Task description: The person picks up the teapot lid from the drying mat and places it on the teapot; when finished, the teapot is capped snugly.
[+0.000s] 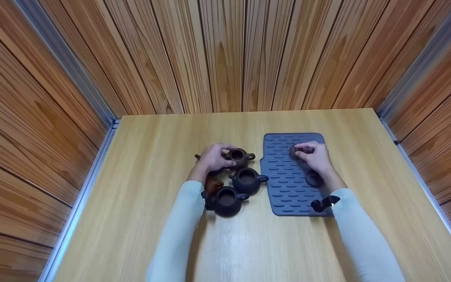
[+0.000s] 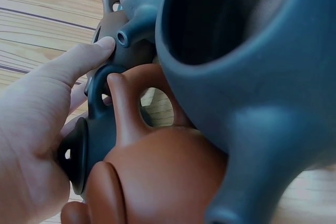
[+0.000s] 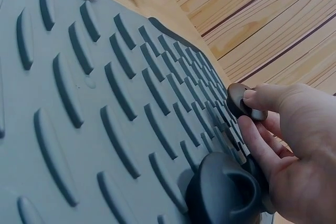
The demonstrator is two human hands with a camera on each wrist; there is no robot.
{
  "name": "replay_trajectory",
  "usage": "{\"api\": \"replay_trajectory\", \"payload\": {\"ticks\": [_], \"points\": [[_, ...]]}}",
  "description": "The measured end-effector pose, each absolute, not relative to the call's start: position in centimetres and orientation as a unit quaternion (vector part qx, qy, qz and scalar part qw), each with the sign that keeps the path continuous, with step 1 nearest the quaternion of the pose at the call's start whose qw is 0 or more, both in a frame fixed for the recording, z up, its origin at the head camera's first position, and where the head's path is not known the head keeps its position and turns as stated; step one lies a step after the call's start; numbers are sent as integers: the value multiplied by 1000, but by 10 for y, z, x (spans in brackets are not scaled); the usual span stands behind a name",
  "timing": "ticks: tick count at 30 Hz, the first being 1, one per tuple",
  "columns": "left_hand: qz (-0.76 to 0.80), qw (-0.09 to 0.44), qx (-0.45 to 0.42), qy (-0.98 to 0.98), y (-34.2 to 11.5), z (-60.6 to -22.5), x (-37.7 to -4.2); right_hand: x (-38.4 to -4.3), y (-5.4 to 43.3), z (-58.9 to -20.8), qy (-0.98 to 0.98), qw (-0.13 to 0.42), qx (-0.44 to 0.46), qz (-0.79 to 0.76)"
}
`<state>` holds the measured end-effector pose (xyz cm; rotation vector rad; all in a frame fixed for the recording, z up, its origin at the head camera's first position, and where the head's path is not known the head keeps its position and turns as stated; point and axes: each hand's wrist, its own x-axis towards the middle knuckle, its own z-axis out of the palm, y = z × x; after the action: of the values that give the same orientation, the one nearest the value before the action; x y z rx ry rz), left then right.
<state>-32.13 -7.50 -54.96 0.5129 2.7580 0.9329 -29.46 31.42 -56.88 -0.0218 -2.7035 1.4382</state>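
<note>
My left hand point(image 1: 212, 158) grips a dark brown, lidless teapot point(image 1: 242, 157) on the table, thumb on its near side and fingers on its far side. Between the thumb and fingers of my right hand point(image 1: 316, 157) is a small brown teapot lid point(image 3: 240, 100), pinched by its knob and tilted over the far part of the grey mat point(image 1: 284, 201). Below that hand a black lid point(image 3: 220, 195) lies on the mat, partly hidden by the wrist in the head view. Under my left palm stands a dark teapot point(image 2: 100, 135) with its lid on.
Two lidless black teapots, a middle one point(image 1: 248, 182) and a nearer one point(image 1: 226, 201), crowd close to the left wrist. A lidded reddish-brown teapot point(image 2: 163, 166) is wedged among them. Wood-panelled walls point(image 1: 225, 58) enclose the table point(image 1: 151, 156) at the back and sides.
</note>
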Motion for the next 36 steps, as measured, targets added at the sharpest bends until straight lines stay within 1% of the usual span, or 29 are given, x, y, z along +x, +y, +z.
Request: {"api": "replay_trajectory", "payload": {"ticks": [10,19,26,30,36], "points": [[317,96,170,928,-75,-549,-322,-296,312,-554,-872,39,-11,487],[327,85,169,926,-74,-549,-320,-295,308,-544,-873,64,-2,483],[327,90,165,926,-74,-549,-319,-296,305,-538,-873,76,13,482],[328,91,162,926,-73,-549,-319,-297,303,-537,-873,66,23,483],[324,90,164,927,-74,-548,-319,-297,300,-536,-876,27,49,478]]}}
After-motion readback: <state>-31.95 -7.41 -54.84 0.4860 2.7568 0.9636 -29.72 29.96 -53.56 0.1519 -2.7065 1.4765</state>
